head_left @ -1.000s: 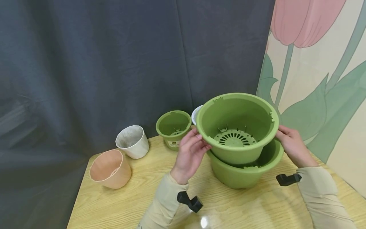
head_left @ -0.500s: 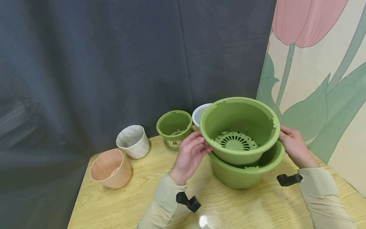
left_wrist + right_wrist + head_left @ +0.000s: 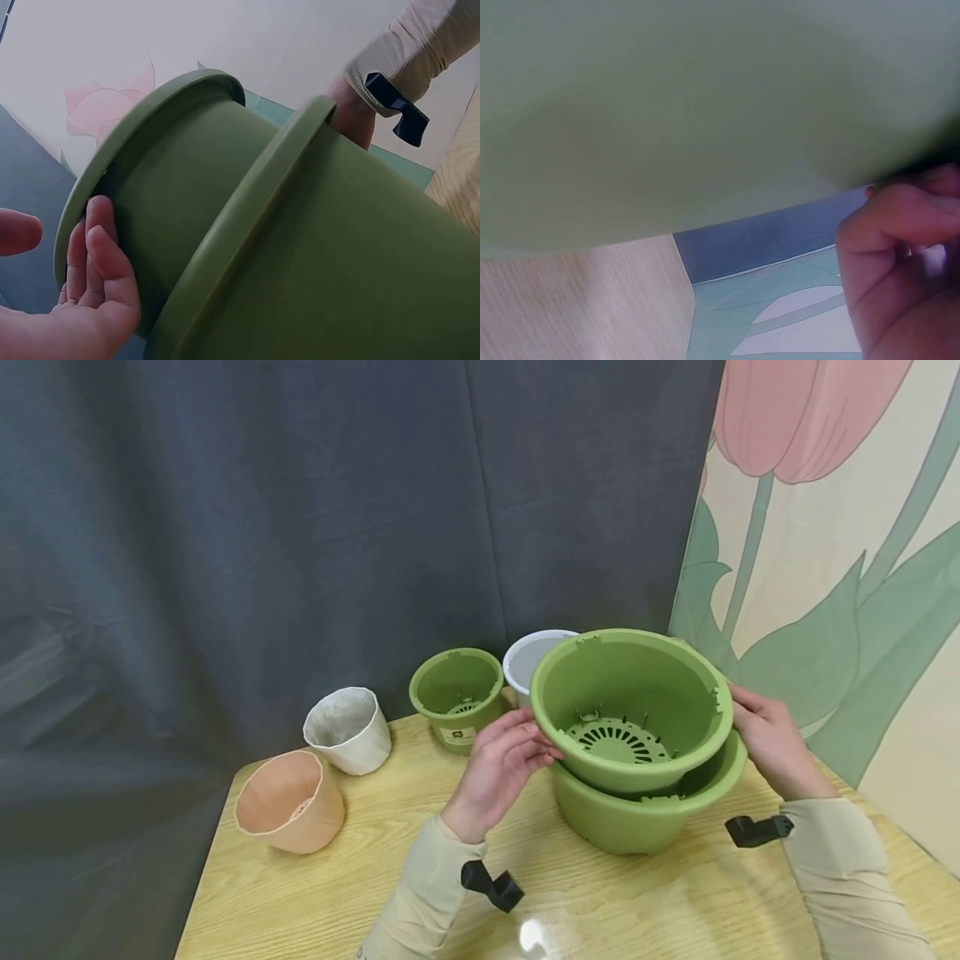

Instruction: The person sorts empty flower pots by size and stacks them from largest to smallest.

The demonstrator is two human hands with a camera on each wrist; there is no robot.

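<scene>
A large green plastic flowerpot with a slotted bottom sits tilted, partly inside a second green flowerpot that stands on the table. My left hand holds the upper pot's rim from the left, fingers hooked under it in the left wrist view, where the thumb shows apart. At the opposite side my right hand grips the same rim; its fingertips are partly hidden behind the pot. The right wrist view has green pot wall across most of it, the curled hand at the right edge.
Behind the stack stands a pale round pot, partly covered. A smaller labelled green pot, a white faceted pot and a peach pot line the wooden table's back left. A dark curtain hangs behind.
The upper green pot has come down and slightly right, deeper into the lower one, with both hands on its rim. More of the pale pot behind shows now.
</scene>
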